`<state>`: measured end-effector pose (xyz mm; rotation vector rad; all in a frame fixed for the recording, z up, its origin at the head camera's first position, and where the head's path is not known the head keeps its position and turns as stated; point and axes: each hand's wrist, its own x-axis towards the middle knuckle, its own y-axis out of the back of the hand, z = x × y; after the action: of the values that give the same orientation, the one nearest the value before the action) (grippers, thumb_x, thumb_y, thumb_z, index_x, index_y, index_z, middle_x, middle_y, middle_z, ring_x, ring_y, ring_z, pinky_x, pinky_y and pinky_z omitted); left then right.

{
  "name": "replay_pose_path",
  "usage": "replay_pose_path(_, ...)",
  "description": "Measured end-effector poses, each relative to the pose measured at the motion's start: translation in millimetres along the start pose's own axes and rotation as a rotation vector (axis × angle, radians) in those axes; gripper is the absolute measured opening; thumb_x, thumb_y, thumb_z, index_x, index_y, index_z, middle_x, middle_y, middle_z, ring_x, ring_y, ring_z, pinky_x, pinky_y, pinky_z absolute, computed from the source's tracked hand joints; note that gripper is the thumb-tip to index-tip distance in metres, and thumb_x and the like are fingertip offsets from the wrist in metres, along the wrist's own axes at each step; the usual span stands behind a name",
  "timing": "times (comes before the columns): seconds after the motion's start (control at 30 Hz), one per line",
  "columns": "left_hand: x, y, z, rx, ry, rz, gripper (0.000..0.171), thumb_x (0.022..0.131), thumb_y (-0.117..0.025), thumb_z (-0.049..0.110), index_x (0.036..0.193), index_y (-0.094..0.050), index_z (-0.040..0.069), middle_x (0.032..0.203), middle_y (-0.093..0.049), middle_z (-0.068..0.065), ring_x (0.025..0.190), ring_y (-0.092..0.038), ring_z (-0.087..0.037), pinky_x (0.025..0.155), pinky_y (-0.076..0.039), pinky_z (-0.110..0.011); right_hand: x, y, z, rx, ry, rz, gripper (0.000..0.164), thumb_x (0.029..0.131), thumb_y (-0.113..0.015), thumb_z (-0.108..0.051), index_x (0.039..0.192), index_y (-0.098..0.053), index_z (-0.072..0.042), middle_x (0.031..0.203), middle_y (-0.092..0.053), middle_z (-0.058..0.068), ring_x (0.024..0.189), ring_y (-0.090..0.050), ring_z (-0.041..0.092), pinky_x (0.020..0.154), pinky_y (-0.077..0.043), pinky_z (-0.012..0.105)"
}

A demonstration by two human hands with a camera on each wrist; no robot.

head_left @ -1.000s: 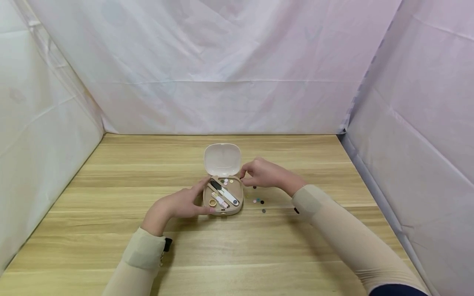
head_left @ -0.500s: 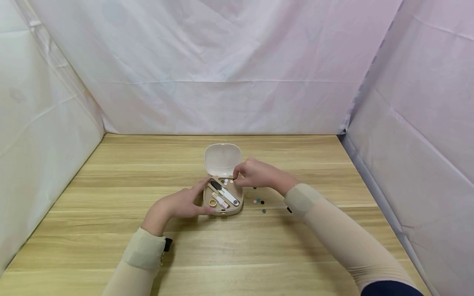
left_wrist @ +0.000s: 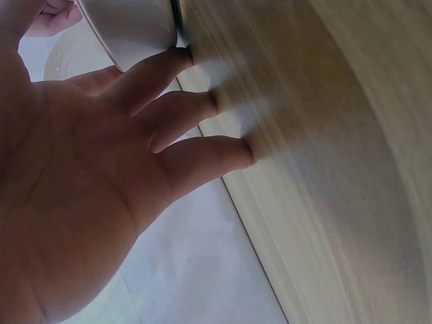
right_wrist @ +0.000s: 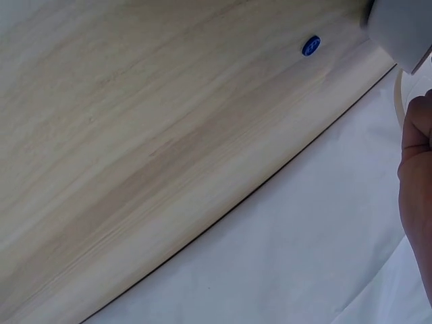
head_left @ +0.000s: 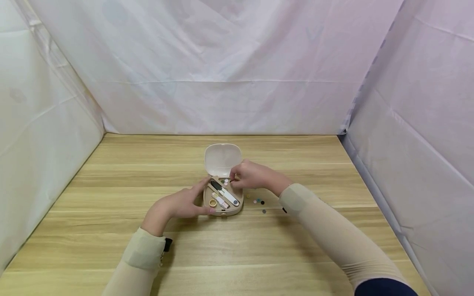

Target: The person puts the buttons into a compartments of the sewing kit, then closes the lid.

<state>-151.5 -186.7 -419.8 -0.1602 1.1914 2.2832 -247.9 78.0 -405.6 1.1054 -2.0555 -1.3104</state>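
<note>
A beige sewing kit case stands on the table with its clear lid raised. My left hand holds its left side, thumb at the front corner and forefinger near the hinge; in the left wrist view the other fingers reach down to the tabletop. My right hand pinches a small dark button, mostly hidden, over the back right of the case. Inside lie a white tool with a black end, a strip like a rolled tape measure, a gold ring and pale buttons.
Several loose buttons lie right of the case, among them a grey button and a black button. A blue button shows in the right wrist view. White cloth walls the wooden table at back and sides.
My right hand has moved left from beside the case to over its back right compartment, carrying the dark button. The left hand and the case have stayed in place.
</note>
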Motion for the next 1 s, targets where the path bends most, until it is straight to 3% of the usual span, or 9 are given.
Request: replay_pose_path(1.0, -3.7, 2.3, 5.5, 0.003, -0.018, -0.003, 0.113, 0.092, -0.077, 0.061, 0.173, -0.008, 0.023, 0.168, -0.038, -0.029, 0.15, -0.046, -0.05, 0.124, -0.037, -0.067, 3, -10, -1, -0.011, 0.019, -0.018, 0.011, 0.096, -0.072, -0.014, 0.099, -0.08, -0.007, 0.079, -0.07, -0.003, 0.064, -0.051, 0.0, 0.058, -0.045, 0.014)
